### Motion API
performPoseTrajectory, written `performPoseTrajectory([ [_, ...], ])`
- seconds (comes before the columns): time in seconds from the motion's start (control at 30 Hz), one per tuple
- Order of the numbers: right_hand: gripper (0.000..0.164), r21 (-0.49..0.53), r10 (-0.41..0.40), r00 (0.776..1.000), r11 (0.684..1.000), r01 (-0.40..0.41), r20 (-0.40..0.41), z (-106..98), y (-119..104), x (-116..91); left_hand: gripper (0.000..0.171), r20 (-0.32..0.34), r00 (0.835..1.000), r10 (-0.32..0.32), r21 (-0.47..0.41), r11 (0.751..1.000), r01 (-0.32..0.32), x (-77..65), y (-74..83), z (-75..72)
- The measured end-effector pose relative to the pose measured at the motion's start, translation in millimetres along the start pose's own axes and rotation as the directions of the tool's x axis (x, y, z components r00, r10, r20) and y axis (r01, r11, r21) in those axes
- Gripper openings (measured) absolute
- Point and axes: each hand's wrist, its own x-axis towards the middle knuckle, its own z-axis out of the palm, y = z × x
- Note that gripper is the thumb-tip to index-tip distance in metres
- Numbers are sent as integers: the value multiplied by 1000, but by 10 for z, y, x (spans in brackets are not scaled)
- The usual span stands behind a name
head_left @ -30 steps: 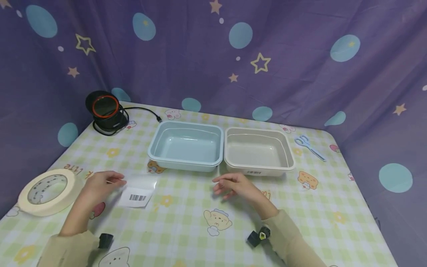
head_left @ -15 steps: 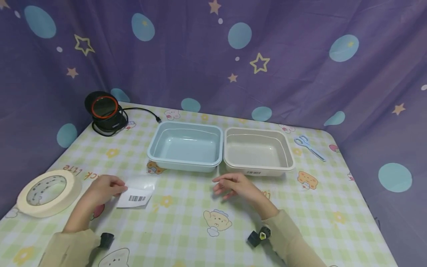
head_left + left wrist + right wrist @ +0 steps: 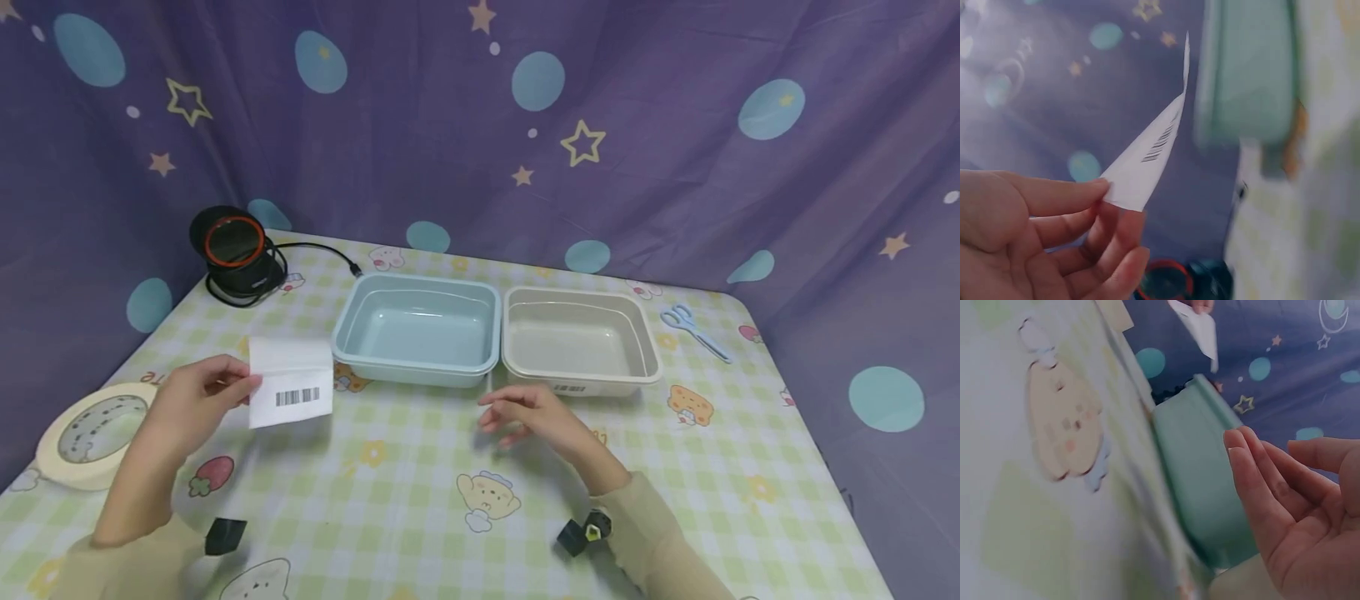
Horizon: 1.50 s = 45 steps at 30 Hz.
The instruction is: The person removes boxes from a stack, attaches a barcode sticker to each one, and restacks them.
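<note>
My left hand (image 3: 193,403) pinches the left edge of a creased white paper label with a barcode (image 3: 291,410), held up off the tablecloth. In the left wrist view, thumb and fingertips grip one corner of the label (image 3: 1147,156), which is bent along a fold. My right hand (image 3: 536,419) hovers with loosely bent fingers in front of the two bins and holds nothing. Behind it stand a light blue plastic bin (image 3: 420,372) and a beige bin (image 3: 637,379) side by side, the beige one with a barcode on its front wall.
A roll of masking tape (image 3: 56,450) lies at the left, partly behind my left forearm. A black device with a red ring (image 3: 238,258) and a coiled cable stands at the back left. Blue scissors (image 3: 696,332) lie right of the beige bin. A purple curtain (image 3: 450,167) hangs behind.
The label was lying near the tablecloth; my left hand has lifted it and tilted it upright, moving slightly left. My right hand has stayed in place.
</note>
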Motion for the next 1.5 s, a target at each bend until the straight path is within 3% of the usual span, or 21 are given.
performPoseTrajectory([
  [0.1, 37, -32, -42, 999, 999, 41, -18, 22, -87, -20, 18, -96, 995, 30, -52, 998, -35, -38, 229, 1],
  [0.2, 35, -76, -107, 991, 992, 101, -79, 70, -229, -61, 17, -132, 990, 40, -124, 991, -56, -57, 468, 27],
  [0.3, 31, -116, -211, 957, 975, 191, -200, 141, -381, -121, 18, -136, 989, 57, -188, 979, -82, -58, 707, 88],
  [0.37, 27, -162, -294, 911, 953, 256, -290, 197, -488, -168, 17, -137, 987, 83, -234, 966, -114, -58, 848, 147],
  [0.43, 23, -227, -381, 848, 922, 315, -368, 252, -580, -214, 16, -143, 983, 111, -280, 949, -148, -58, 982, 213],
  [0.53, 20, -336, -502, 756, 860, 385, -420, 329, -696, -270, 15, -127, 984, 128, -354, 921, -165, -55, 1151, 321],
  [0.63, 19, -452, -620, 675, 774, 443, -400, 389, -777, -295, 14, -96, 987, 126, -423, 893, -155, -49, 1297, 446],
  [0.73, 21, -592, -728, 596, 657, 466, -339, 428, -824, -285, 13, -60, 989, 133, -490, 860, -145, -42, 1404, 588],
  [0.87, 23, -728, -811, 519, 525, 440, -272, 459, -860, -256, 11, -24, 986, 165, -571, 807, -149, -52, 1503, 778],
  [1.03, 23, -793, -833, 499, 465, 392, -242, 476, -856, -235, 12, 3, 977, 214, -672, 724, -157, -82, 1582, 961],
  [1.27, 25, -824, -818, 515, 464, 326, -257, 487, -809, -219, 15, 42, 966, 256, -775, 619, -131, -121, 1650, 1075],
  [1.5, 26, -830, -813, 515, 469, 303, -272, 505, -791, -199, 14, 95, 964, 249, -826, 559, -64, -148, 1693, 1138],
])
